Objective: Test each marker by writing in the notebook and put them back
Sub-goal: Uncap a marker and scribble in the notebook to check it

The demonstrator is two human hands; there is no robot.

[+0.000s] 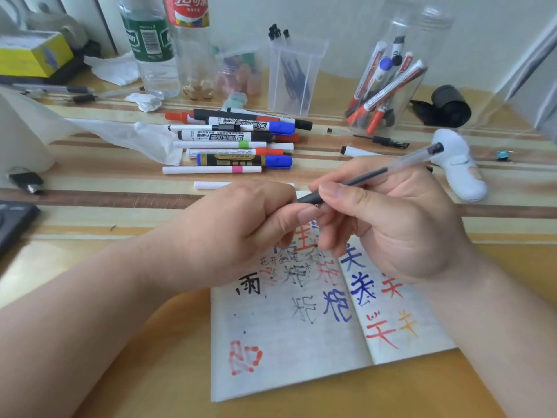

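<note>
Right over the open notebook (301, 342), both hands meet on one slim clear-barrelled pen (391, 165). The right hand (391, 224) grips the barrel with curled fingers and thumb, so the pen slants up and to the right, its dark end cap pointing toward the white gadget (458, 167) lying on the counter (90, 212). The left hand (241, 230) has its fingers curled too, and its thumb and forefinger pinch the pen's dark lower end. Whether that end is a cap or the grip cannot be told.

The notebook lies flat near the counter's front edge, its two pages covered with characters in black, red, blue, grey and orange ink. Beyond the hands, a loose pile of markers (232, 140) lies on the striped surface, mostly white barrels with blue, red and black caps. Farther back on the right stands a clear jar (382, 86) holding more markers upright and leaning. A clear square holder (294, 76) with dark pens stands near the middle, and two plastic bottles (153, 49) stand to its left.
</note>
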